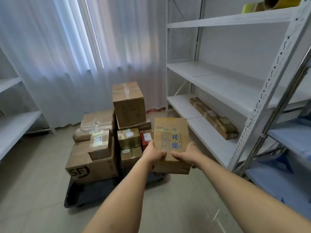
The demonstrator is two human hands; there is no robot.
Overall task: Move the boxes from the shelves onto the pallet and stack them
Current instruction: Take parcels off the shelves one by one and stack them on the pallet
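Hands: left hand (154, 154) and right hand (188, 154) grip flat carton (170, 140) above pallet's right edge.
Done: stacked boxes (107, 137) on pallet (74, 195).
Left: long box (213, 117) on shelf (210, 137).

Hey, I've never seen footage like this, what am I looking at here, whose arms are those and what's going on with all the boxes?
This is one picture from a camera worn on a person's head, looking forward and down, so the two bare arms are the wearer's own. No machine is involved. The left hand and right hand together grip a flat box with blue print, held in the air. Ahead, on the floor, a dark pallet carries a stack of cardboard boxes, the tallest on top at the back. On the right stands a white shelf; one long box still lies on a lower level. White curtains hang behind.
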